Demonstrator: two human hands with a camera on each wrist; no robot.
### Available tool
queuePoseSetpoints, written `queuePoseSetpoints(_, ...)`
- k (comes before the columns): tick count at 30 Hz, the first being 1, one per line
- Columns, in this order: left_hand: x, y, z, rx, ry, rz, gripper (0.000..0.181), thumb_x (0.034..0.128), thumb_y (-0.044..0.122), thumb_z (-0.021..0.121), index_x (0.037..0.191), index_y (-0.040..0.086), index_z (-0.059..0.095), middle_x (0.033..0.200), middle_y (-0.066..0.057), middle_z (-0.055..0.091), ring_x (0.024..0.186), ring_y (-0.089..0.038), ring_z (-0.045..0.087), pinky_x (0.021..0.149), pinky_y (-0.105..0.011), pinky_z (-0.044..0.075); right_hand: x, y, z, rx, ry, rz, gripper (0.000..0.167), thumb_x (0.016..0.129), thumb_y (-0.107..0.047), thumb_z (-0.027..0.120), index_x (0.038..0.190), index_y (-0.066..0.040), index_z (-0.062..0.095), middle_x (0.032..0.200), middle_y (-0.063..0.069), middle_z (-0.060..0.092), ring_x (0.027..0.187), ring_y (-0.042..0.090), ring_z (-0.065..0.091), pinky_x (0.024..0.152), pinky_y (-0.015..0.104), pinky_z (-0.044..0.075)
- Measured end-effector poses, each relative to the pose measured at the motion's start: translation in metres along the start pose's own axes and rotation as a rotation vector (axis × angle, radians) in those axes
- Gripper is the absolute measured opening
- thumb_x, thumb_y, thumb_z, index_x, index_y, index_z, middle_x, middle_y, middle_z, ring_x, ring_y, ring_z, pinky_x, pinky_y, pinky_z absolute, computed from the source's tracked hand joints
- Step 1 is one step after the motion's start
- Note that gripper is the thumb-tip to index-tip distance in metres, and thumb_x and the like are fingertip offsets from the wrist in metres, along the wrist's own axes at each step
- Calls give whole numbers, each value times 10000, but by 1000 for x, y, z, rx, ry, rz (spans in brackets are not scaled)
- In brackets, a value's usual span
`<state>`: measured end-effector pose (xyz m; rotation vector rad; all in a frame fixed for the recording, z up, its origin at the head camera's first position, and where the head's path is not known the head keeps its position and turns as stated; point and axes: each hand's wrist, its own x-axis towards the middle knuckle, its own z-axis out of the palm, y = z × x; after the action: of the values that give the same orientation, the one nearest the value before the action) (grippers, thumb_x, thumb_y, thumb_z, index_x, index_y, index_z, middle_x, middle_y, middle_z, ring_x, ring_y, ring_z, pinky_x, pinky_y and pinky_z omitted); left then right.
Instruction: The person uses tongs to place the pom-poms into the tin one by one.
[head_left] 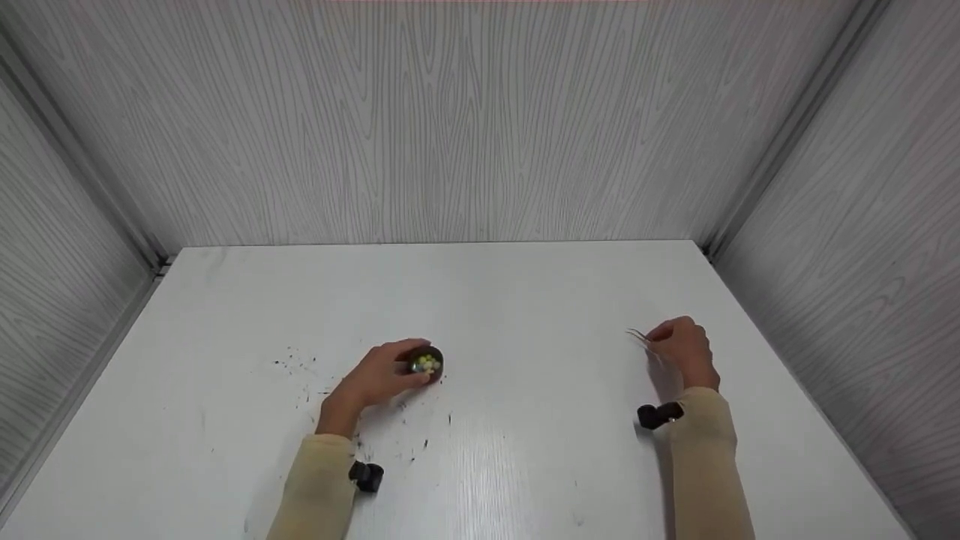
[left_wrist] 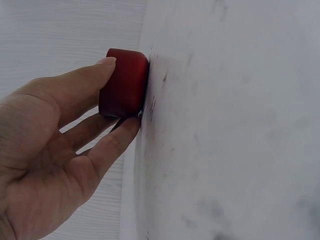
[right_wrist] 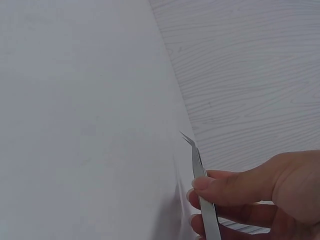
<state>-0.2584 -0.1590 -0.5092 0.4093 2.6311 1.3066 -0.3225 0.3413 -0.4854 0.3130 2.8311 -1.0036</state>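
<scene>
Left of the table's middle, my left hand (head_left: 379, 373) grips a small round cup (head_left: 439, 363) between thumb and fingers. Several yellow, pale and greenish beads (head_left: 427, 363) lie inside it. In the left wrist view the cup (left_wrist: 125, 82) is dark red and its base is at the tabletop; the beads are hidden there. Over the right part of the table, my right hand (head_left: 684, 349) pinches a pair of bent-tip metal tweezers (right_wrist: 204, 185), raised off the surface. Their fine tips stand slightly apart, with nothing visible between them, and point left in the head view (head_left: 637, 334).
Dark specks and smudges (head_left: 296, 361) mark the white tabletop (head_left: 525, 420) around the left hand. Grey wood-grain panels (head_left: 480, 120) wall the table at the back and both sides. A small black device (head_left: 366, 476) is on the left sleeve, another black device (head_left: 658, 415) on the right.
</scene>
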Motion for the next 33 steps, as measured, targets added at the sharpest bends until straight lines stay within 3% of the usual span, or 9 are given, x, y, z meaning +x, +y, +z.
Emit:
queuePoseSetpoints(12,0,0,-2,-16,-3,26,557,981,150,715,1497,64,523,1490,-221,559,1385,-443,534,1139,-588,449,-1,-1,2,-8,11,64,237,964,-115,634,1168,-49,735,1273,228,677,1135,375,640,822,431,524)
queuePoseSetpoints(21,1,0,-1,-13,5,24,556,977,138,716,1494,64,527,1505,-222,547,1396,-443,523,1150,-589,439,-2,-2,2,-18,4,59,269,947,-117,640,1193,-50,726,1326,240,658,1202,428,620,881,516,527)
queuePoseSetpoints(26,1,1,0,1,6,18,551,977,137,715,1492,68,530,1499,-216,555,1391,-439,530,1144,-585,446,-5,-8,0,-47,32,-2,315,942,-102,617,1234,-20,703,1313,258,647,1167,427,628,876,513,534)
queuePoseSetpoints(33,-1,1,-1,6,8,-4,552,980,143,712,1498,85,528,1493,-212,560,1390,-432,533,1144,-586,444,-9,-26,2,-64,73,-113,308,977,-116,627,1257,-4,691,1316,271,635,1194,450,614,966,569,514)
